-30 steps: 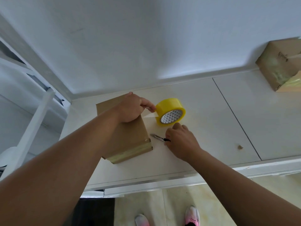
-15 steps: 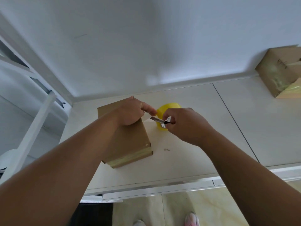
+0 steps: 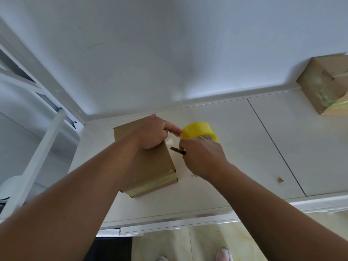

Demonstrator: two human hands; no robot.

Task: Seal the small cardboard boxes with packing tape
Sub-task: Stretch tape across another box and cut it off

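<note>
Two hands work over one small brown cardboard box (image 3: 150,166), which sits on the left part of a white countertop (image 3: 235,194), near the wall corner. Box top is plain brown and closed. A band of glossy clear-yellowish tape runs along its near edge and wraps down the front face, with a small shiny patch at the near right corner.

Left hand (image 3: 152,132) lies on the far right part of the box top, pressing down, one finger straight out toward a yellow roll of packing tape (image 3: 197,129) and reaching its side. The roll stands just beside the box's right edge. A short clear strip of tape (image 3: 170,141) spans from the box edge to the roll.

Right hand (image 3: 201,157) is in front of the roll, covering its lower part. Fingers are curled, pinching a small slim dark cutter (image 3: 177,150) whose tip points left at the strip, close to the box's right side.

Second brown cardboard box (image 3: 320,81), taped, sits far right against the wall, well apart. Small brown scrap (image 3: 280,179) lies on the countertop to the right.
</note>
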